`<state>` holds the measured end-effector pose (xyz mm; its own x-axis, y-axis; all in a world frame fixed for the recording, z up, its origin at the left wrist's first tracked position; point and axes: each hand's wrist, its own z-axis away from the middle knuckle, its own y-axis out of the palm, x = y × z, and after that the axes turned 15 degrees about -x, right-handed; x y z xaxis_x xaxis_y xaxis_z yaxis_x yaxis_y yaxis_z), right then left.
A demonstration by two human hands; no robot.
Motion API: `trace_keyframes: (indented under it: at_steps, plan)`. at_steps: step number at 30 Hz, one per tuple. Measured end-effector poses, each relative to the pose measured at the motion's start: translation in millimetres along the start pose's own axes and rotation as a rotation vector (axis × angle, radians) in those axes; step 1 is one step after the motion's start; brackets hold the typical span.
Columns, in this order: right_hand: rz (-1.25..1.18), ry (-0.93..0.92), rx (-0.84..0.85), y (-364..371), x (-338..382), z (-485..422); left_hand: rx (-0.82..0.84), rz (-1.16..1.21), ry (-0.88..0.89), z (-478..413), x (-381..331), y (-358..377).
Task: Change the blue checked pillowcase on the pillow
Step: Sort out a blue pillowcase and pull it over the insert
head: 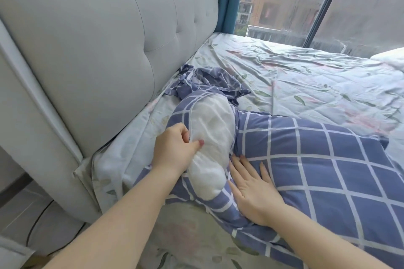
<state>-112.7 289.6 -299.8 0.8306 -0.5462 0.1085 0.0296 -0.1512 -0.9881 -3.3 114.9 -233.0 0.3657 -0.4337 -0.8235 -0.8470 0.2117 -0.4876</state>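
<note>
The pillow [213, 131] lies mid-frame on the bed [306, 76]. Its bare white end pokes toward the headboard [98, 39] at upper left, and the rest runs to the lower right inside the blue checked pillowcase [317, 170]. The left hand [175, 148], nearer the opening, pinches the case's hem there. The right hand [251, 188] lies spread flat on the covered part.

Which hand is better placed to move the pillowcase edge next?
Probably the left hand: it pinches the pillowcase at its open edge beside the exposed white pillow. The right hand lies flat on the covered part, gripping nothing.
</note>
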Motion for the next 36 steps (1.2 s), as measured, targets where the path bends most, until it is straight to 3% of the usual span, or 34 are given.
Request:
trace_keyframes:
  at_steps: [3, 11, 16, 23, 26, 30, 36]
  plan:
    - [0.0, 0.025, -0.055, 8.4, -6.6, -23.9, -0.045, 0.01, -0.005, -4.0, -1.9, 3.3]
    - [0.097, 0.108, -0.391, 42.2, -40.8, -135.7, -0.065, 0.096, -0.038, -25.0, 2.3, 38.6]
    - [0.103, 0.113, -0.399, 40.0, -49.3, -152.8, -0.085, 0.123, -0.071, -43.4, -0.4, 46.4]
    - [0.155, -0.087, -0.318, 41.0, -26.8, -40.1, -0.118, 0.143, -0.049, -18.6, -5.7, 16.0]
    - [0.061, -0.092, -0.154, 33.2, -22.8, -24.7, -0.112, 0.15, -0.023, -6.6, -8.6, 9.6]
    - [0.199, -0.098, -0.338, 47.8, -35.2, -68.6, -0.09, 0.168, -0.02, -17.0, -9.5, 16.1]
    - [0.165, -0.044, -0.474, 49.1, -55.4, -145.0, -0.051, 0.104, -0.001, -44.6, -5.0, 39.7]
